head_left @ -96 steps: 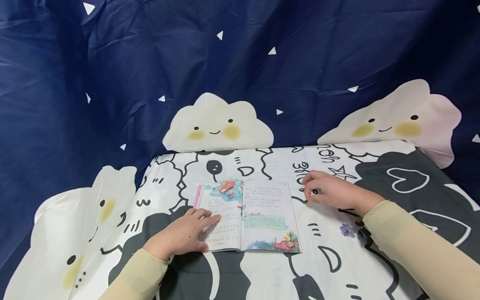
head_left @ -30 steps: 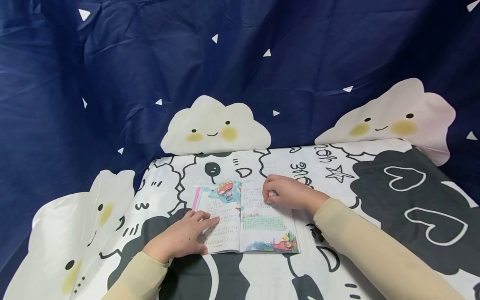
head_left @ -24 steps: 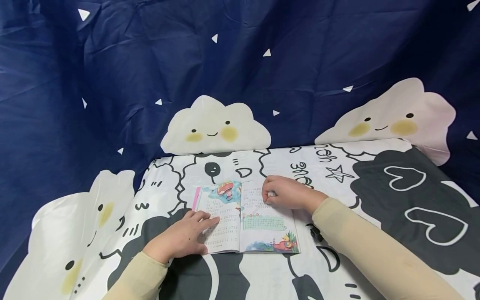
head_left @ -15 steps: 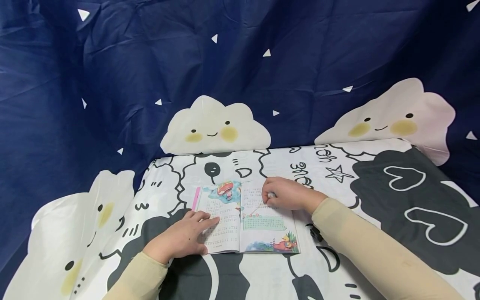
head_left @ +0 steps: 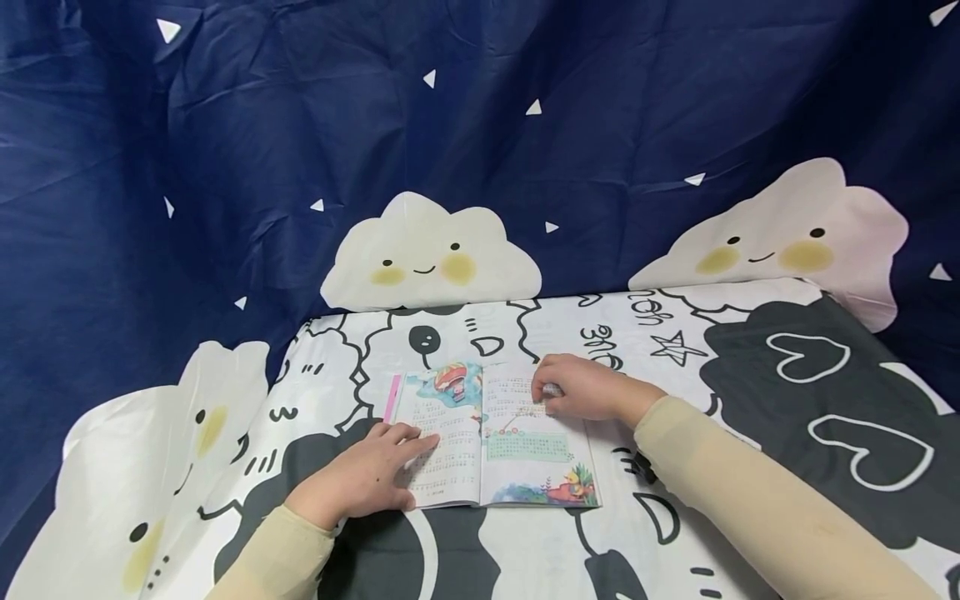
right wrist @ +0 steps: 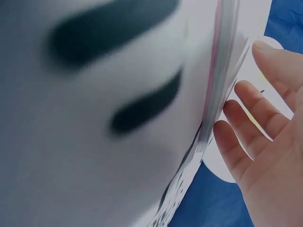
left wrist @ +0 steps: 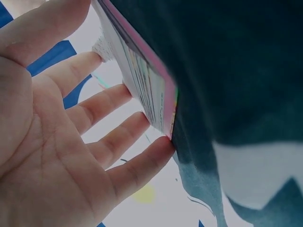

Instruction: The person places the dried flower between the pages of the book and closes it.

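Note:
An illustrated book point(head_left: 450, 467) lies spread on the patterned cloth, with text and a hot-air balloon picture on its left page. My left hand point(head_left: 367, 471) rests on that page's lower left part with fingers spread. In the left wrist view, the fingertips of my left hand point(left wrist: 61, 127) lie along the book's page edges point(left wrist: 142, 85). Over the upper right page, my right hand point(head_left: 581, 387) has bent fingers. The right wrist view shows the fingertips of my right hand point(right wrist: 265, 127) at the book point(right wrist: 218, 85), the thumb apart from them.
A white cloth point(head_left: 555, 550) with black drawings covers the surface under the book. Behind it hangs a dark blue curtain point(head_left: 480, 100) with white triangles. Smiling cloud shapes point(head_left: 431, 267) stand along the back and left edges.
My right hand has moved left from the cloth beside the book onto the right page, then slightly back to the right. The left hand and the book stay in place.

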`<act>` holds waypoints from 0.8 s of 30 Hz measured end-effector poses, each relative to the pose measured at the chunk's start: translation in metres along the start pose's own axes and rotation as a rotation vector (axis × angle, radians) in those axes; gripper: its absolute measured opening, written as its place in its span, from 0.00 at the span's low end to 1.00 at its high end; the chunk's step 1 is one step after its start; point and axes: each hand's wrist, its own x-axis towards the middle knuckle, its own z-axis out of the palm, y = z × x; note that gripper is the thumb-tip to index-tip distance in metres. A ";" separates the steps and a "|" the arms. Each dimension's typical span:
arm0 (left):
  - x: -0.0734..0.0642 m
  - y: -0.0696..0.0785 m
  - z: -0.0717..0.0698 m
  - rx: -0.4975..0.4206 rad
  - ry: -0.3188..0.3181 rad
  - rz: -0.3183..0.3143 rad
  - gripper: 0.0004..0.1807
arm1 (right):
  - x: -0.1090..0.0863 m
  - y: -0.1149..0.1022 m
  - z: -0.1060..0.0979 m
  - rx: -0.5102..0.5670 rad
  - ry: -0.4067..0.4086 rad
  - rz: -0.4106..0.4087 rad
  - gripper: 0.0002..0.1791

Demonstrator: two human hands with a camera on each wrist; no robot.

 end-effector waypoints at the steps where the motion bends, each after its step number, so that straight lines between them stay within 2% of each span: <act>1: 0.000 0.000 0.000 0.001 0.000 0.000 0.46 | -0.002 0.001 -0.001 0.005 -0.003 0.004 0.10; 8: -0.003 0.001 0.000 -0.001 0.016 0.008 0.45 | -0.016 0.019 -0.006 0.033 0.000 0.038 0.11; 10: -0.004 0.003 0.000 0.009 0.034 0.034 0.44 | -0.020 0.024 -0.006 0.037 0.013 0.047 0.12; 13: -0.005 0.006 -0.002 0.039 0.088 0.134 0.40 | -0.026 0.028 -0.006 0.041 0.030 0.059 0.14; 17: -0.003 0.018 -0.005 0.073 0.178 0.343 0.29 | -0.031 0.030 -0.006 0.020 0.025 0.077 0.19; 19: 0.001 0.029 -0.007 0.087 0.205 0.418 0.23 | -0.033 0.030 -0.006 0.002 0.008 0.088 0.24; 21: 0.007 0.041 -0.009 0.109 0.211 0.453 0.19 | -0.035 0.030 -0.007 -0.013 -0.007 0.093 0.27; 24: 0.018 0.060 -0.009 0.165 0.211 0.432 0.16 | -0.037 0.031 -0.009 -0.018 -0.017 0.105 0.29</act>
